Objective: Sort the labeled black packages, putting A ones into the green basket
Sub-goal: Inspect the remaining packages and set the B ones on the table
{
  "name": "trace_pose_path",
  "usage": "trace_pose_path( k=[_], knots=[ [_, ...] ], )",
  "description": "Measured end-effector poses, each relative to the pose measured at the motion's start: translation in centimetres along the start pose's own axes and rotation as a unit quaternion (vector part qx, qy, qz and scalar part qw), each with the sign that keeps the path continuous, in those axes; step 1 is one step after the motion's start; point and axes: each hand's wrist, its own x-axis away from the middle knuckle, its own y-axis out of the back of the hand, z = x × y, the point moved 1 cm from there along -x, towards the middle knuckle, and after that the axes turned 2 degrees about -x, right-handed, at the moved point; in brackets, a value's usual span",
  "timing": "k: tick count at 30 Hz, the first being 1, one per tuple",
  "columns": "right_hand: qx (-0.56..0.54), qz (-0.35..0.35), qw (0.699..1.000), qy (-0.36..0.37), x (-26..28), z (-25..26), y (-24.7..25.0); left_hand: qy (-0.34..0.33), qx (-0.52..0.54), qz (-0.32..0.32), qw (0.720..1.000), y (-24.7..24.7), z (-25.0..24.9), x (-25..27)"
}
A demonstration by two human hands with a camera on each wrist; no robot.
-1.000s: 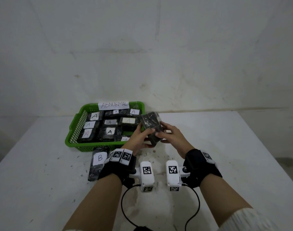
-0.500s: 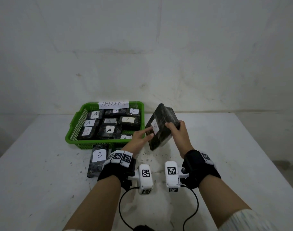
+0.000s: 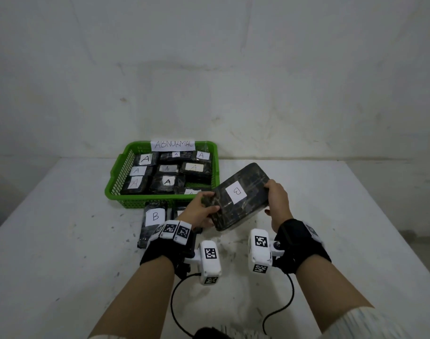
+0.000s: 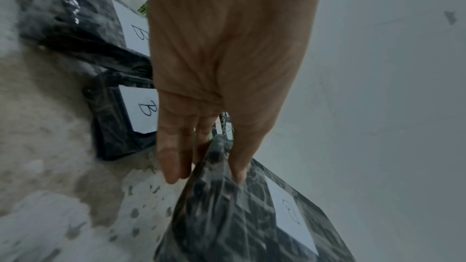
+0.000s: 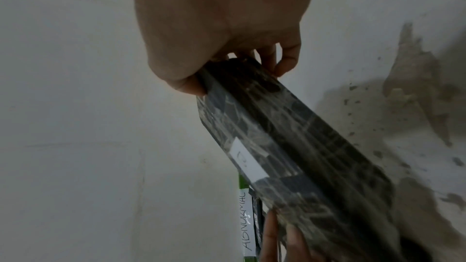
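Observation:
Both hands hold one black package (image 3: 240, 195) (image 4: 242, 216) (image 5: 297, 146) above the table, tilted, its white B label facing up. My left hand (image 3: 204, 209) (image 4: 201, 158) grips its near-left end, thumb on top and fingers beneath. At the far-right end, my right hand (image 3: 276, 199) (image 5: 227, 67) pinches the package between thumb and fingers. The green basket (image 3: 116, 189), tagged ABNORMAL, sits at the back left and holds several black packages labelled A. Two B packages (image 3: 155, 218) (image 4: 113, 115) lie on the table in front of the basket, partly hidden by my left wrist.
The white table (image 3: 343, 228) is stained and speckled near its middle. A white wall (image 3: 233, 69) rises behind it. Cables (image 3: 177, 311) run from the wrist cameras toward me.
The package has been turned from on edge to label-up, showing B, and has come lower and nearer to me. Both hands keep their hold on it.

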Motion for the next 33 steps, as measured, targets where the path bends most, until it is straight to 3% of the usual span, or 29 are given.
trace_pose_path(
  k=[5,8,11,16,22,25,29,33],
  knots=[
    [0.010,0.013,1.000,-0.003,1.4,0.1,-0.7,0.021,-0.096,-0.006,0.995,1.0,1.4,0.3],
    [0.048,0.094,0.994,-0.005,2.3,0.7,-2.2,-0.034,-0.100,-0.018,0.994,2.0,0.2,0.8],
    [0.116,0.166,0.979,-0.026,2.9,0.5,-4.3,-0.090,-0.077,0.042,0.992,2.4,-0.7,1.6],
    [0.176,0.214,0.961,-0.020,3.2,0.0,-6.2,-0.121,-0.072,0.116,0.983,3.9,-0.4,2.5],
    [0.175,0.166,0.970,-0.004,2.8,-0.8,-6.4,-0.091,0.007,0.040,0.995,6.3,-0.5,3.2],
    [0.139,0.103,0.985,0.005,2.8,-1.3,-5.3,-0.072,0.062,0.001,0.996,7.5,-0.2,3.4],
    [0.045,0.103,0.990,-0.089,2.9,-3.0,-5.0,-0.008,0.131,0.000,0.991,8.1,1.4,3.5],
    [0.034,0.114,0.984,-0.133,2.9,-3.9,-4.7,0.040,0.031,0.010,0.999,8.1,2.8,4.0]
  ],
)
